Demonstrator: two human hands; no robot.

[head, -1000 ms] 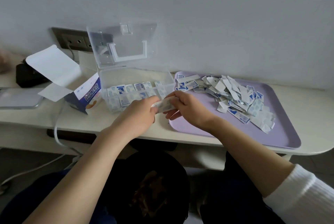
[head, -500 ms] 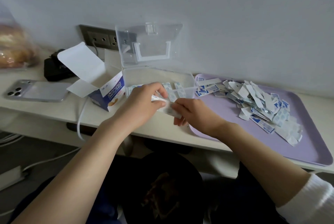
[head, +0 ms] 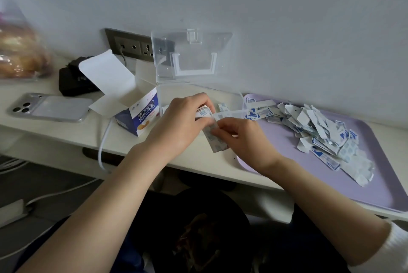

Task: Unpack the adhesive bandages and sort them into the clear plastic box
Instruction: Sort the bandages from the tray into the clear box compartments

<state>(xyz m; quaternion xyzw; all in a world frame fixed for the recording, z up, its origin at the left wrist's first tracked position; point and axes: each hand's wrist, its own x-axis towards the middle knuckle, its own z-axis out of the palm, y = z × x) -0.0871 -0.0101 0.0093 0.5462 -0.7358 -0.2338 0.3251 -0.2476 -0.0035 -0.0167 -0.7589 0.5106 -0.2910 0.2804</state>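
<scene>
Left hand (head: 181, 123) is clenching its grip on a papery bandage stack (head: 203, 112). Right hand (head: 245, 140) is pinching a flat rectangular strip (head: 217, 144) just beneath that grip, fingers curling inward.

Looks like somebody's room at home, or maybe a dorm, not a clinic or a shop. There's a narrow cream-coloured desk top (head: 72, 129) pushed against a plain white painted wall (head: 287, 30), with a grey multi-socket wall panel (head: 130, 46) just above it and one plug in.

Personal stuff is lying about:
- a silver triple-lens smartphone (head: 53, 107), face down
- a clear plastic bag of what looks like bread (head: 19, 52), far left
- an opened blue-and-white cardboard bandage carton (head: 141, 116)
- a lilac plastic serving tray (head: 375, 184)

Down on the dark floor there are loose white cables (head: 66, 191) and a white power strip (head: 11, 211).
</scene>
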